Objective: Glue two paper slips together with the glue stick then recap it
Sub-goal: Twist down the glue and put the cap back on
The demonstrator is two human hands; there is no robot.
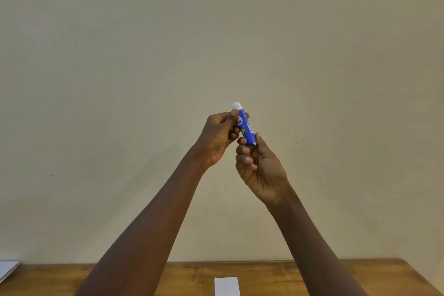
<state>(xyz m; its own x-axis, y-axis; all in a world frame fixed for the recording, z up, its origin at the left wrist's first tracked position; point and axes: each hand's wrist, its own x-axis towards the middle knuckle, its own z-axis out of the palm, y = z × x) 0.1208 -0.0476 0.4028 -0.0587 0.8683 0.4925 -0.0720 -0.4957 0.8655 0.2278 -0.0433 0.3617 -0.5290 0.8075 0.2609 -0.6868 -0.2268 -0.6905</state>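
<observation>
Glue stick point(245, 125), blue body, white tip up, tilted, held mid-frame in front of a plain beige wall point(120, 79). Left hand point(219, 138) closed around its upper body; right hand point(259, 166) pinches the lower end, fingers curled. Wooden table point(269, 276) along bottom edge; one white paper slip point(227, 286) bottom centre, white sheet point(7, 269) lower left

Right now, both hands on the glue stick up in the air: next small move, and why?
Probably bring the glue stick down toward the paper slip on the table. The left hand pinches its upper body and the right hand holds its base, apparently twisting. The white top looks like exposed glue, though a cap cannot be ruled out; if capped, pull that off first.
</observation>
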